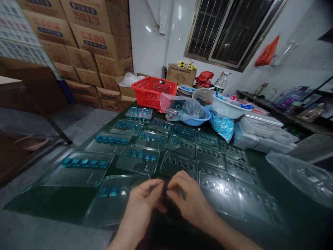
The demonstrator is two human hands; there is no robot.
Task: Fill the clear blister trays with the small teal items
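Head view: left hand (142, 201) partly hides clear tray (104, 210); red basket (147, 99) beyond.

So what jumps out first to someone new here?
Probably the bright red basket, at the far end of the dark green table. Next, rows of clear trays across the tabletop, with teal blocks lined up in several toward the picture's left. Front and centre, the left grip and right grip sit close together at the near side.
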